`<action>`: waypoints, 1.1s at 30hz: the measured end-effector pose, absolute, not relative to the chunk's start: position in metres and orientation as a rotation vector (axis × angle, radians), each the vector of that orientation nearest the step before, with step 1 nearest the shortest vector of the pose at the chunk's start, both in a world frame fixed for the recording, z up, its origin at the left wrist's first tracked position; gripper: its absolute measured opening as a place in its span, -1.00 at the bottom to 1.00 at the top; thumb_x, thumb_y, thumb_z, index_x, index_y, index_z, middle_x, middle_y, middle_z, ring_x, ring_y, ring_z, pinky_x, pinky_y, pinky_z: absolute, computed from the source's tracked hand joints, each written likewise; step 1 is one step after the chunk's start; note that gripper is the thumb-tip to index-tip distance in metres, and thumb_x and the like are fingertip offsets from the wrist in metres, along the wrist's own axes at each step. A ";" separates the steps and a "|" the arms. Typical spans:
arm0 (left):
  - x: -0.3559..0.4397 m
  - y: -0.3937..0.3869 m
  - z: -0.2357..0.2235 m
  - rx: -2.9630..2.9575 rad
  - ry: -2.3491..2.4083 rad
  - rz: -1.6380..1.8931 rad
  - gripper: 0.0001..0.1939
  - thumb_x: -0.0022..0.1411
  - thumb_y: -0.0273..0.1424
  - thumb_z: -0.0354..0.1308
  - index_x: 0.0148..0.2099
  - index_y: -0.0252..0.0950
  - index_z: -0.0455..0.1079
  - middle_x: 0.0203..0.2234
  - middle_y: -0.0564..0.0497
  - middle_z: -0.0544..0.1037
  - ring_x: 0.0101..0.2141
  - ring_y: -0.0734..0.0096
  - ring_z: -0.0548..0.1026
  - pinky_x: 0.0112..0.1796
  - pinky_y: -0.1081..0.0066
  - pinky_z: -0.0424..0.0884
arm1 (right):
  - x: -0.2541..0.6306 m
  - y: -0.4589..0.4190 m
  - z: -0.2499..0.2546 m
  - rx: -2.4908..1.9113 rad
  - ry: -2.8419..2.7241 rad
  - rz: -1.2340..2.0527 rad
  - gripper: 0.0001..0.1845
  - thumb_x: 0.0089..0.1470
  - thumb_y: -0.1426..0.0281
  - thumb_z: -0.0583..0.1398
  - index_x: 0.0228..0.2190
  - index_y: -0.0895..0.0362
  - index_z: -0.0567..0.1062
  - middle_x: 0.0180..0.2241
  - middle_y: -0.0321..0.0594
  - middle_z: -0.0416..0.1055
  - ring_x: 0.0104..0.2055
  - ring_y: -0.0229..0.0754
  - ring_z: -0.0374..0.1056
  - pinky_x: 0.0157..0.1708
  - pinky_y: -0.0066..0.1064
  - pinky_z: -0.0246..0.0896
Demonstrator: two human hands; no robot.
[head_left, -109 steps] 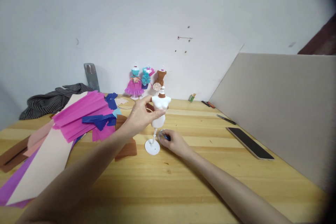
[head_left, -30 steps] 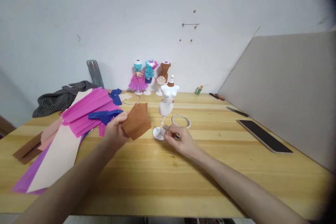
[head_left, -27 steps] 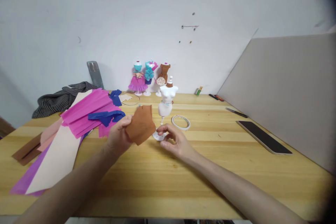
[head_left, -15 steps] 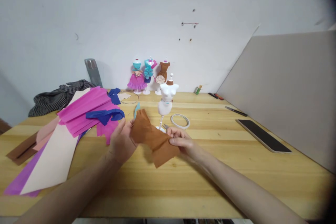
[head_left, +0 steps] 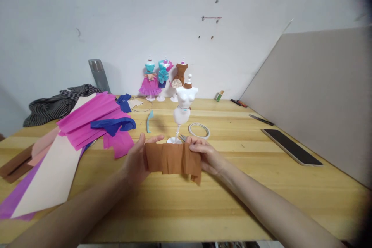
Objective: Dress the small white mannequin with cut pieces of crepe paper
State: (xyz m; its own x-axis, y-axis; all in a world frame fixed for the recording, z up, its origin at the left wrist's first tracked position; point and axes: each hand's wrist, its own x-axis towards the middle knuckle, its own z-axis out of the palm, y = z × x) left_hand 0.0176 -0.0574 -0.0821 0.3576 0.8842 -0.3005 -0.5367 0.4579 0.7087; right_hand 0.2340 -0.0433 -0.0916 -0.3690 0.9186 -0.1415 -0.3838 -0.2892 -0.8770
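A strip of brown crepe paper (head_left: 167, 158) with a few folds is stretched level above the table. My left hand (head_left: 136, 162) has its left end, with the thumb pointing up and one finger extended behind the top edge; the other fingers are partly hidden. At the other end, my right hand (head_left: 207, 154) pinches the upper corner between thumb and fingers, and a loose flap hangs below. Just behind the paper stands a small white dress-form mannequin (head_left: 182, 114) with a brown paper band at its neck. Scissor tips (head_left: 183, 137) show near its base.
A roll of white tape (head_left: 199, 131) lies right of the mannequin, a light-blue scrap (head_left: 149, 121) to its left. Coloured crepe paper (head_left: 90, 124) is piled on the left. Dressed mannequins (head_left: 149, 81) and a bottle (head_left: 99, 75) stand along the wall. A phone (head_left: 292, 146) and tweezers-like tool (head_left: 261, 119) lie right.
The brown paper has turned from a slanted, twisted position to a level one with its top edge straight. My left hand has moved slightly down, uncovering the light-blue scrap.
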 end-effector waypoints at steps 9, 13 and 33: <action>0.019 -0.056 -0.089 0.551 0.803 0.982 -0.57 0.12 -0.06 0.14 -0.13 -0.30 0.38 -0.29 -0.10 0.58 -0.27 0.23 0.53 -0.28 0.32 0.41 | 0.238 -0.039 -0.100 -0.885 -1.051 1.613 -0.70 -0.32 0.31 0.43 -0.50 0.14 0.49 -0.56 -0.30 0.42 -0.57 -0.31 0.26 -0.55 -0.49 0.09; 0.018 -0.057 -0.092 0.695 0.851 0.991 -0.48 -0.16 -0.26 0.38 -0.10 -0.29 0.42 -0.33 0.00 0.55 -0.42 0.43 0.45 -0.50 0.49 0.26 | 0.240 -0.037 -0.101 -0.886 -1.003 1.569 -0.64 -0.33 0.32 0.43 -0.38 0.10 0.52 -0.48 -0.28 0.46 -0.47 -0.23 0.35 -0.44 -0.43 0.18; -0.011 -0.029 -0.094 0.978 1.168 1.044 -0.50 -0.28 -0.36 0.45 -0.20 -0.37 0.49 -0.44 -0.02 0.57 -0.40 0.35 0.48 -0.39 0.43 0.30 | 0.246 -0.023 -0.101 -0.884 -0.824 1.270 -0.43 -0.37 0.42 0.41 -0.19 0.02 0.51 -0.32 -0.29 0.51 -0.32 -0.16 0.40 -0.34 -0.36 0.27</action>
State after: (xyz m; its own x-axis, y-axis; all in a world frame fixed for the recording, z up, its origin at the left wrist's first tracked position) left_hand -0.0109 -0.0290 -0.0943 0.0839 0.9702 -0.2272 -0.1174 0.2361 0.9646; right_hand 0.2464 -0.0230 -0.1007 0.1192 0.9924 0.0305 -0.4326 0.0796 -0.8981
